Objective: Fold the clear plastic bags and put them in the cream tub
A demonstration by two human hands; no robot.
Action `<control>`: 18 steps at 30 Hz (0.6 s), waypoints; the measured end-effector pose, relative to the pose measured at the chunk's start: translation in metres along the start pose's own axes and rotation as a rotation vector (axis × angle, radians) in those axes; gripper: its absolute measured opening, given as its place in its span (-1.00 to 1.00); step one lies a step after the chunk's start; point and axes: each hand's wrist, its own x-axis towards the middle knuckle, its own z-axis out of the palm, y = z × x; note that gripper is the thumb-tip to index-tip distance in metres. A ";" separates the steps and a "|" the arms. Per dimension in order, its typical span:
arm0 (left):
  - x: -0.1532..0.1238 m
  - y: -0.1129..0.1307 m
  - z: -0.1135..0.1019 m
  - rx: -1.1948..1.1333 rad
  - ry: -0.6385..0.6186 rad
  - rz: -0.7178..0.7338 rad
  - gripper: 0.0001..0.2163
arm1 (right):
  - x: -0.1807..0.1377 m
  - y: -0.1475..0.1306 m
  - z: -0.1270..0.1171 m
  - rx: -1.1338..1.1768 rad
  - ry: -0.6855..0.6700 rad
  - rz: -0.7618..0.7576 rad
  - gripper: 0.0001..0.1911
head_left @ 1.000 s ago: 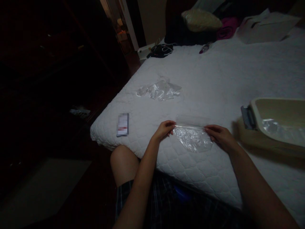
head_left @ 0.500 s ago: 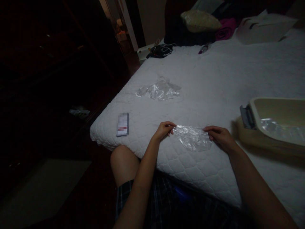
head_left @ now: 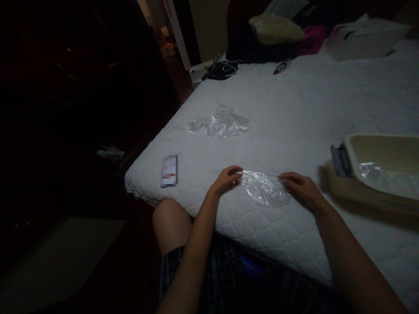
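Observation:
A clear plastic bag [head_left: 266, 190] lies crumpled on the white quilted bed in front of me. My left hand [head_left: 227, 179] pinches its upper left corner between thumb and fingers. At the opposite top corner, my right hand [head_left: 301, 187] has its fingers closed on the plastic. The bag's top edge runs between both hands and its lower part rests on the quilt. To the right stands a cream plastic bin [head_left: 347, 185] with a grey latch, and more clear plastic [head_left: 376, 174] lies inside it.
Farther up the bed [head_left: 278, 96] lies another heap of clear plastic bags [head_left: 221, 123]. A phone [head_left: 169, 171] rests near the left edge. At the back are a white box [head_left: 363, 41], a magenta roll [head_left: 310, 40], a pale cushion [head_left: 276, 28] and a dark bag with cords [head_left: 221, 69].
The top edge of the bag, stretched straight before, is now a little slacker and more wrinkled. Both hands stay in nearly the same place.

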 end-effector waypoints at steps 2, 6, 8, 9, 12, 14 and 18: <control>0.000 -0.003 0.000 0.079 0.002 0.034 -0.53 | 0.001 0.002 0.001 -0.102 0.017 -0.051 -0.61; 0.000 -0.004 0.003 0.130 0.034 0.075 -0.51 | 0.000 0.001 0.004 -0.162 0.045 -0.060 -0.58; -0.002 -0.001 0.003 0.017 0.044 0.056 -0.52 | 0.000 0.000 0.004 -0.097 0.085 -0.048 -0.55; -0.004 0.001 0.002 -0.060 0.056 0.043 -0.53 | -0.001 0.000 0.004 -0.036 0.125 -0.046 -0.53; -0.011 0.008 -0.002 -0.196 0.118 -0.022 -0.59 | -0.009 -0.002 -0.003 0.136 0.268 0.010 -0.53; -0.017 0.011 -0.005 -0.162 0.132 -0.104 -0.64 | -0.017 -0.002 -0.010 0.108 0.265 0.124 -0.55; -0.024 0.018 -0.009 0.028 0.040 -0.266 -0.60 | -0.030 -0.001 -0.020 -0.086 0.076 0.317 -0.46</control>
